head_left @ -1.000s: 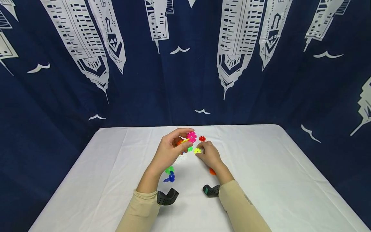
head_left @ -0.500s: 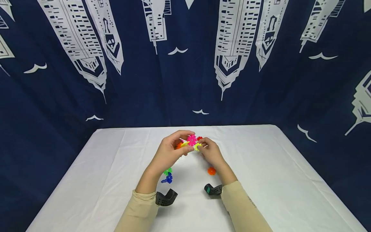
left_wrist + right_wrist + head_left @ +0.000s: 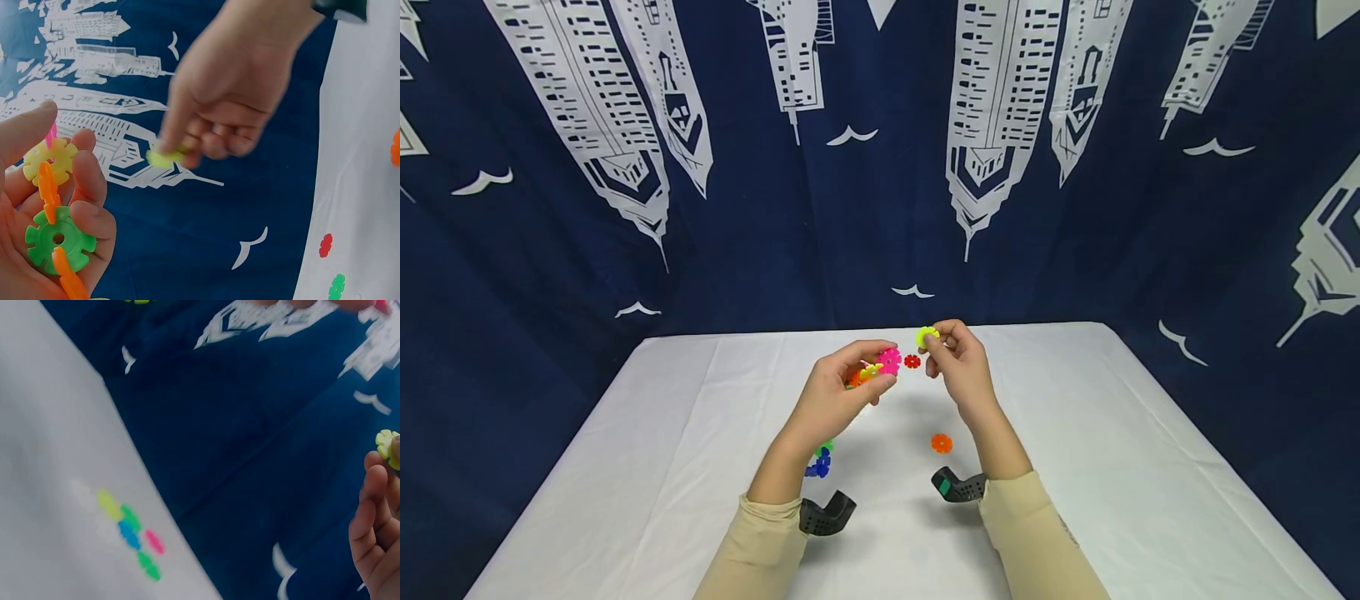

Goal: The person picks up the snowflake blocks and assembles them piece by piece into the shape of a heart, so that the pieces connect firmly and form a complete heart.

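Left hand (image 3: 838, 385) grips a chain of interlocked flower discs (image 3: 45, 236), its pink disc (image 3: 891, 361) at the fingertips. Right hand (image 3: 962, 364), apart from it, pinches a single yellow disc (image 3: 926, 335) between thumb and fingers. An orange disc (image 3: 942, 443) lies below on the bench (image 3: 1120, 467).

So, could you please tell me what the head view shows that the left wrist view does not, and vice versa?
Only the head view shows the blue pieces on the table and the left sleeve.

Only the left wrist view shows a green piece lying near the red piece.

Both show the left hand holding joined pieces, the right hand pinching a yellow piece, the red piece and a loose orange piece.
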A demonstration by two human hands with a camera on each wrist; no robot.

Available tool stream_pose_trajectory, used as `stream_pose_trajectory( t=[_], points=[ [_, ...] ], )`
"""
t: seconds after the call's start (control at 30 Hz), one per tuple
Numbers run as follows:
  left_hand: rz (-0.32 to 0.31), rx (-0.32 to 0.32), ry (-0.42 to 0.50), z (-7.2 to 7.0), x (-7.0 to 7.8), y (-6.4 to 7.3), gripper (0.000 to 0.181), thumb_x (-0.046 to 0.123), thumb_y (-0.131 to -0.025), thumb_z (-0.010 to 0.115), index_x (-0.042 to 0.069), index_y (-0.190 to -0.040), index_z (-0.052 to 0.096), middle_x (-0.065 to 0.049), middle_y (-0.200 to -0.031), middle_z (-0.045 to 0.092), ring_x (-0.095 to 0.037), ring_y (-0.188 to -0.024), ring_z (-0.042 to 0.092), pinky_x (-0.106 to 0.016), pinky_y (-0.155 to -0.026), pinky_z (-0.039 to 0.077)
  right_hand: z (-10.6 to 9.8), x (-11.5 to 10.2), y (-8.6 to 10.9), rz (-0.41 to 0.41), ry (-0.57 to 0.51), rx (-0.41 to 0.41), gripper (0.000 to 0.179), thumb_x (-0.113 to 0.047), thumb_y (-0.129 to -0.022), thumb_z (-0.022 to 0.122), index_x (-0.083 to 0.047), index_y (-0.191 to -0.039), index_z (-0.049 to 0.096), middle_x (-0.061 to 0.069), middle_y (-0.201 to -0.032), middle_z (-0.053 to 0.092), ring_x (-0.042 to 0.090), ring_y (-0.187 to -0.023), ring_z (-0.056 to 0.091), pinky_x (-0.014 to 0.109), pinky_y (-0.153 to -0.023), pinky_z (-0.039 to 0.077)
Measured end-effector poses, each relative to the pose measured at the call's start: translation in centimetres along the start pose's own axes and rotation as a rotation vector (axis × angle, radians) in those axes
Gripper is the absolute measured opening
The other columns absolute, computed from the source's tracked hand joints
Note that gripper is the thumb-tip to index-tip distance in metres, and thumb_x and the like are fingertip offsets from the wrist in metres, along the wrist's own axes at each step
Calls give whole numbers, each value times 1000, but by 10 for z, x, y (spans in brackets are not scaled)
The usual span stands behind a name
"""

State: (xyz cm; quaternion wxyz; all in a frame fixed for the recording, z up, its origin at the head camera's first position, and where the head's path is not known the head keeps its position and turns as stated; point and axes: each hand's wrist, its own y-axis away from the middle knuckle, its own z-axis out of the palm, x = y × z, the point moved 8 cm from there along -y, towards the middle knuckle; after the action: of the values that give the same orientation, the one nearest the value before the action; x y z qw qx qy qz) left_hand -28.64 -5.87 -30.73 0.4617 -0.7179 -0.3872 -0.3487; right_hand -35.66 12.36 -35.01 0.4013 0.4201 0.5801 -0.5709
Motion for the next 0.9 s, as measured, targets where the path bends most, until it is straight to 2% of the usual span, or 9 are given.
stream_pose_trajectory(
  t=[0.17,0.3,0.5,0.63,0.9],
  points=[
    [-16,11,7,-2,0,2,34,18,-93,72,18,-127,67,-8,-105,71,-20,-66,63,-27,-64,52,3,-32,9,-157,-63,-15,15,-8,-98,61,-2,-112,57,-2,-78,67,12,-55,54,16,-56,49],
    [-12,11,10,-2,2,2,33,20,-93,72,18,-126,67,-7,-99,72,-20,-66,62,-26,-64,52,7,-56,18,-282,-48,-25,20,-5,-97,62,0,-116,58,-2,-75,66,14,-53,53,17,-55,50],
    [5,17,30,-3,3,2,34,21,-92,73,18,-125,68,-7,-94,72,-20,-65,62,-24,-61,51,17,-81,30,-445,27,-77,19,1,-97,59,2,-116,61,13,-71,60,16,-50,51,20,-52,48],
    [15,17,48,-4,3,2,33,19,-91,73,16,-124,68,-9,-93,72,-21,-65,62,-24,-61,51,25,-87,36,-494,14,-119,16,5,-96,58,5,-113,58,20,-71,59,16,-50,50,21,-50,47],
    [17,0,60,-2,5,1,32,18,-92,73,15,-123,68,-9,-99,72,-21,-65,61,-25,-61,53,35,-89,43,-505,-1,-167,13,7,-97,55,6,-109,49,19,-68,59,17,-47,47,23,-47,45]
  ],
)
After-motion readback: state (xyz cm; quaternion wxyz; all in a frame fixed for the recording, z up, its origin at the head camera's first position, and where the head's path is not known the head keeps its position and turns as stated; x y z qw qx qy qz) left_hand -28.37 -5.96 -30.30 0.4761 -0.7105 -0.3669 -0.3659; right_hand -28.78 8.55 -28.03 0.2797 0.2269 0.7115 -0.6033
